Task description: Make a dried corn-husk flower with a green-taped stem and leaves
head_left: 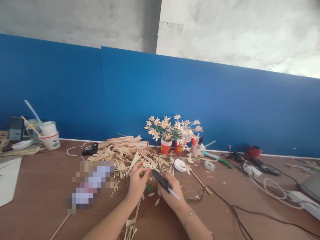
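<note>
My right hand [173, 191] is wrapped round a black hot glue gun [160, 179], with a pale glue stick [174, 194] poking out of its rear end toward me. The gun's nozzle end points toward my left hand [138, 183]. There the thumb and fingertips come together in a pinch; what is between them is too small to make out. Beneath and between my hands, loose pale petals [157, 201] and a round green piece [149, 188] lie on the table. Just beyond my fingers spreads a heap of dried husk strips [125, 150].
Pale flowers stand in red paper cups [165, 146] against the blue partition [200, 96]. Right of them are a cup of tools [196, 150], tape rolls [209, 165] and black cables [222, 203]. On the left sit a blurred-out phone-like object [91, 186] and white cups [51, 140].
</note>
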A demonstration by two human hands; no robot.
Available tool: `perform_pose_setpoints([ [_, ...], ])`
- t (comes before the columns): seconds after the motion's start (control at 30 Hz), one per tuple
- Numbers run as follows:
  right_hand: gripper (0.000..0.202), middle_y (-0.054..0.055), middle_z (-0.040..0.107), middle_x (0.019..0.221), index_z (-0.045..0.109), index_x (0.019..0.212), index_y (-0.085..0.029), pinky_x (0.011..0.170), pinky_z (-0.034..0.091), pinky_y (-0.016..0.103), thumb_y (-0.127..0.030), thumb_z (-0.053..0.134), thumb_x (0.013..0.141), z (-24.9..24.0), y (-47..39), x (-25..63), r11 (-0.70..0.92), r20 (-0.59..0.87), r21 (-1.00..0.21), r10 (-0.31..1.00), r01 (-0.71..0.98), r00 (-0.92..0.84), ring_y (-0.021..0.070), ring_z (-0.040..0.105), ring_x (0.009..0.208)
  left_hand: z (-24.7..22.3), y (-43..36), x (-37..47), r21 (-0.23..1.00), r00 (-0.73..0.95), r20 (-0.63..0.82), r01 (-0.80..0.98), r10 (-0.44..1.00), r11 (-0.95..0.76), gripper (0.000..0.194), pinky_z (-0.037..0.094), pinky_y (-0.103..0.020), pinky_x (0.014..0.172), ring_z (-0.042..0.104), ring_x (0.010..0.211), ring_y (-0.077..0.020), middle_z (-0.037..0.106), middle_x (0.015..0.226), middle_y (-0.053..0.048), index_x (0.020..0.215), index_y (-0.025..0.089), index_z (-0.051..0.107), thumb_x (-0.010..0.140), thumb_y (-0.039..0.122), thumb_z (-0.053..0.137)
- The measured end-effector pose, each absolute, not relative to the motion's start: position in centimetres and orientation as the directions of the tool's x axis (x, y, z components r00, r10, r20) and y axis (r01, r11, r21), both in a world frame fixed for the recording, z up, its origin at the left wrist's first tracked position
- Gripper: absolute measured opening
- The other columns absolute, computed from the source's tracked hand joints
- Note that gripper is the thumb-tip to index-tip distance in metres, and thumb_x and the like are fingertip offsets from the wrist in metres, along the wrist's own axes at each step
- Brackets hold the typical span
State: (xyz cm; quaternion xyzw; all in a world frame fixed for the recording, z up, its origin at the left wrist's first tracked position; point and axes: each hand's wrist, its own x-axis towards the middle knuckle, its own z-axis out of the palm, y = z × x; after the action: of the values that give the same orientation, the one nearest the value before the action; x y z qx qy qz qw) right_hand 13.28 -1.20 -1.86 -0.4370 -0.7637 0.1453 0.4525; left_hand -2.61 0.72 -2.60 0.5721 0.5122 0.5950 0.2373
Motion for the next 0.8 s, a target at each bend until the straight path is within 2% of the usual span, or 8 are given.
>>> perform_pose_setpoints([
  [0.8, 0.010, 0.001, 0.053, 0.068, 0.049, 0.063, -0.019, 0.059, 0.044, 0.024, -0.011, 0.053, 0.067, -2.04, -1.12, 13.36, 0.587, 0.584, -0.603, 0.786, 0.540, -0.203, 0.0142, 0.053, 0.061, -2.75, 0.69, -2.63, 0.875, -0.235, 0.450, 0.308, 0.861, -0.373, 0.014, 0.037, -0.043, 0.095, 0.051, 0.107, -0.0249, 0.056, 0.111, -0.010, 0.067, 0.019, 0.068, 0.072, 0.027, 0.058],
])
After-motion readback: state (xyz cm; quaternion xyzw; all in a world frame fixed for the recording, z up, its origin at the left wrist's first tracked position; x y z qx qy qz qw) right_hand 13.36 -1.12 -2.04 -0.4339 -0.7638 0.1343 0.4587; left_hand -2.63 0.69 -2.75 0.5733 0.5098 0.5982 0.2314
